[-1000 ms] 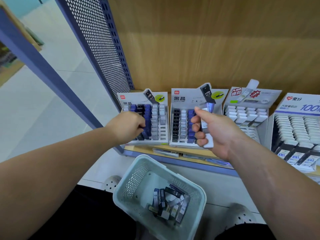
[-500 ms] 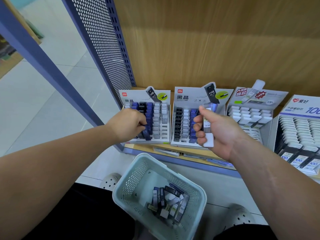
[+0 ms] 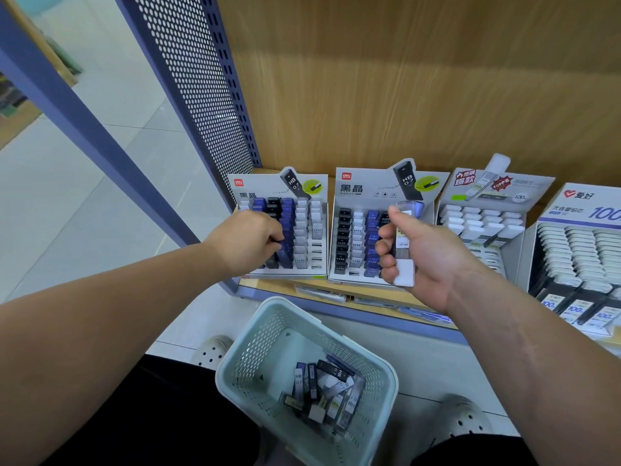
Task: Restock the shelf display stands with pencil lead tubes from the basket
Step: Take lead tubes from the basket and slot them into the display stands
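Note:
My left hand (image 3: pixel 247 243) reaches into the left display stand (image 3: pixel 311 191), its curled fingertips pinching a dark pencil lead tube (image 3: pixel 280 253) among the blue and black columns. In front of the middle display stand (image 3: pixel 356 191), my right hand (image 3: pixel 423 253) grips a small bundle of lead tubes (image 3: pixel 403 264) upright, with white caps below and a bluish clear end on top. The pale green basket (image 3: pixel 235 368) sits on the floor below, several more tubes (image 3: pixel 322 388) lying in its bottom.
Two more stands with white-capped tubes (image 3: pixel 484 220) (image 3: pixel 584 250) fill the shelf to the right. A blue perforated side panel (image 3: pixel 198 95) bounds the shelf on the left and a wooden back panel (image 3: pixel 403 79) rises behind. Two light shoes (image 3: pixel 213 351) (image 3: pixel 465 418) flank the basket.
Both hands stay nearly where they were. My left hand's fingers remain in the left stand's dark columns; my right hand keeps its bundle. The view has shifted slightly.

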A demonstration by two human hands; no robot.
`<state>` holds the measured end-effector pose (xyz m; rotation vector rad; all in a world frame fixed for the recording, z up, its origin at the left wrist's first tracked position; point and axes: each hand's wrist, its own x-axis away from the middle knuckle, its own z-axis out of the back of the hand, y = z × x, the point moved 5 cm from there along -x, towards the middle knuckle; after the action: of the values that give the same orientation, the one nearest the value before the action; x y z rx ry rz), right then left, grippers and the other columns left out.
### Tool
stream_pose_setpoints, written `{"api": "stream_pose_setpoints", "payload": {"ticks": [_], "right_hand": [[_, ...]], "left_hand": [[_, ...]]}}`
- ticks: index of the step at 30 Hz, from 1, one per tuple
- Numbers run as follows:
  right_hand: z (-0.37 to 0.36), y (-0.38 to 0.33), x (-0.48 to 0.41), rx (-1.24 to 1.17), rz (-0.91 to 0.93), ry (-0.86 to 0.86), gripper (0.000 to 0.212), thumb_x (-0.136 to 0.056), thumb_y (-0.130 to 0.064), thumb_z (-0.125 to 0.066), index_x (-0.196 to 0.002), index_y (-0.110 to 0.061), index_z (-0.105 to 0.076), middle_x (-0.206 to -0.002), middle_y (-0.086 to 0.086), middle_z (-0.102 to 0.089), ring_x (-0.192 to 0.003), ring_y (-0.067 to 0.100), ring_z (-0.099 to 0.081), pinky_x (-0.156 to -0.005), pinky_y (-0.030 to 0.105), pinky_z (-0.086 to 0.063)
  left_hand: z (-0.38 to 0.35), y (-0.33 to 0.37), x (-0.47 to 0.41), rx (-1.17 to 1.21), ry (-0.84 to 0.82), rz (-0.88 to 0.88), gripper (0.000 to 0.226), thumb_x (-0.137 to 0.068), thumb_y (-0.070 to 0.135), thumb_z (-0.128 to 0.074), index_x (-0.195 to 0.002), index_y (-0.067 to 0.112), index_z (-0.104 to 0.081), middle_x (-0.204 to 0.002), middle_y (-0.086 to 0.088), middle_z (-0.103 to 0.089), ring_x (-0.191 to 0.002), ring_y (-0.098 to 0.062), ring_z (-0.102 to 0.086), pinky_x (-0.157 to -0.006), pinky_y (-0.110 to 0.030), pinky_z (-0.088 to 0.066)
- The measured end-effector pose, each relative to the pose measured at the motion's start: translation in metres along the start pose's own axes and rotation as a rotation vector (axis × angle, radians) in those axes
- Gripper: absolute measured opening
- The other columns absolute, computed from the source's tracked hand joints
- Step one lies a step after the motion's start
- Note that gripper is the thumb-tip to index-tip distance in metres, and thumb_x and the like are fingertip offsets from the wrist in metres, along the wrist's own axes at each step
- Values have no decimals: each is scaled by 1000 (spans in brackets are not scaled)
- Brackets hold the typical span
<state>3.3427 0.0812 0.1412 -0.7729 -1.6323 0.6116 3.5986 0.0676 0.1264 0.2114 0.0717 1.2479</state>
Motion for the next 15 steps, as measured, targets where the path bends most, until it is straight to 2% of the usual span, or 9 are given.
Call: {"api": "stream_pose_setpoints", "payload": {"ticks": [4,15], "right_hand": [[1,-1,0,-4,1,6,36,-99,-41,-63,-81,-10,-61,-60,7,-56,-48,18,-44,-43,26,-38],[4,-2,2,8,14,17,36,-99,-41,-63,-82,-9,-61,-60,8,-57,-50,19,-45,-46,28,-37]], "left_hand": [[-4,5,-1,-11,-8,-10,14,-93,19,-63,-90,10,-73,-89,-4,-69,-85,-26,-62,-77,-38,-50],[-5,1,-4,-48,-2,-14,13,-93,19,-62,-92,11,-71,-92,-4,-68,-87,-25,-61,-76,-36,-49]]}}
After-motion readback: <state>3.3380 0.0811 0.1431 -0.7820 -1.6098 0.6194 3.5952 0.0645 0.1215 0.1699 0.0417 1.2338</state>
